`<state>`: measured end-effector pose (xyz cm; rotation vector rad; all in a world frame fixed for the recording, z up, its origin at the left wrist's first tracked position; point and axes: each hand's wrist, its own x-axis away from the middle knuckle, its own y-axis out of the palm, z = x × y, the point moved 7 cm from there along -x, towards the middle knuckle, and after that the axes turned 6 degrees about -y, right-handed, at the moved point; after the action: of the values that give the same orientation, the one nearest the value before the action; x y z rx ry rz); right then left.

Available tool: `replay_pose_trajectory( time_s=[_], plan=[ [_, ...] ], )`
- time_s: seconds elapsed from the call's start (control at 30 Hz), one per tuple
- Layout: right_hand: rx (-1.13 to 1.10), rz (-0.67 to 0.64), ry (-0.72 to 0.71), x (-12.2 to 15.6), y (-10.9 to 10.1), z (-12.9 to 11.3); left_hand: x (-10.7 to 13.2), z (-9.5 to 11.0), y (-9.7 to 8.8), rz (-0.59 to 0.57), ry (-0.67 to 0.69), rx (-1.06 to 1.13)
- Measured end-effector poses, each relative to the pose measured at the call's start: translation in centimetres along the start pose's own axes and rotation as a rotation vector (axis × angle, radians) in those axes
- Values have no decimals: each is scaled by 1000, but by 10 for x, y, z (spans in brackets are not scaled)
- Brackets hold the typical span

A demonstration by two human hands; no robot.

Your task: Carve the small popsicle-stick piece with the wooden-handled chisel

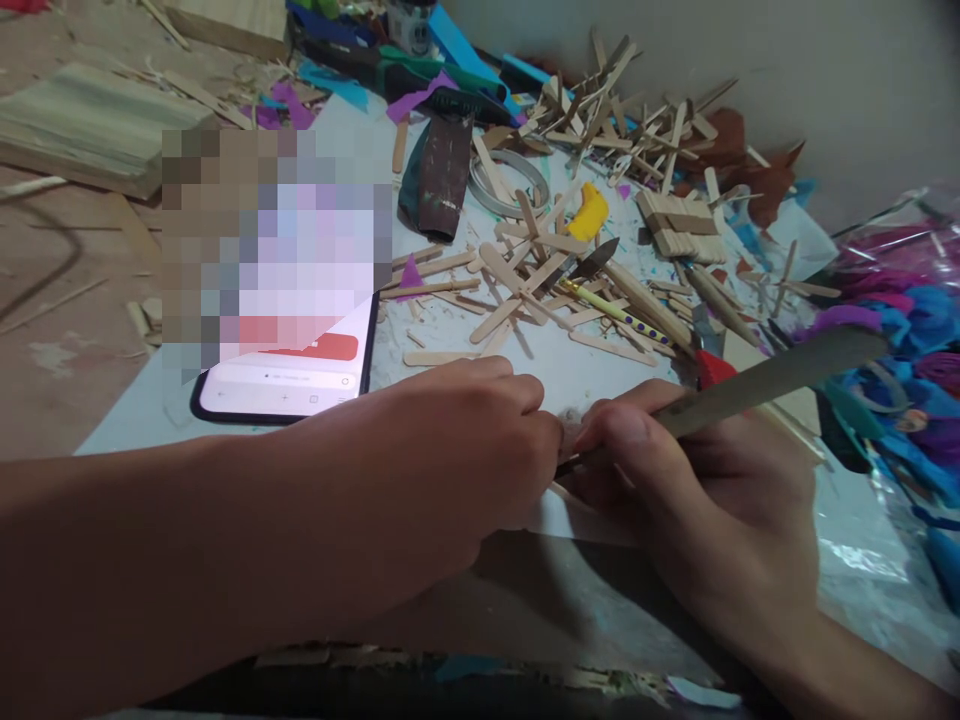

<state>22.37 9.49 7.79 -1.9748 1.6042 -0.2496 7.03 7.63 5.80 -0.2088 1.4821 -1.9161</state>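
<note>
My right hand (697, 470) is closed around a knife with a long pale handle (780, 380), which slants up to the right past my thumb. A short dark part of the knife shows between my two hands, pointing left. Close against it, my left hand (480, 450) is curled shut with its back to the camera; what its fingers hold is hidden. Just beyond the hands, craft sticks (517, 290) lie glued or crossed in star shapes on white paper. Among them are another knife (596, 260) and a yellow dotted pencil (619, 315).
A lit phone (281, 400) lies left of the sticks. Behind are a roll of tape (517, 185), a bundle of sticks (682, 225) and a heap of stick pieces (622, 120). Wooden boards (97, 125) lie at far left, coloured plastic and paper (915, 320) at right.
</note>
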Motion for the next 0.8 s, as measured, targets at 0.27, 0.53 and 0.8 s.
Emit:
replay_pose_trajectory(
  time_s=[0.27, 0.53, 0.8],
  plan=[
    [-162, 152, 132, 10, -14, 26, 5, -14, -6, -14, -181, 278],
    [16, 188, 80, 14, -54, 16, 11, -12, -11, 2, -161, 202],
    [16, 46, -72, 5, -40, 13, 13, -17, -5, -44, -227, 176]
  ],
)
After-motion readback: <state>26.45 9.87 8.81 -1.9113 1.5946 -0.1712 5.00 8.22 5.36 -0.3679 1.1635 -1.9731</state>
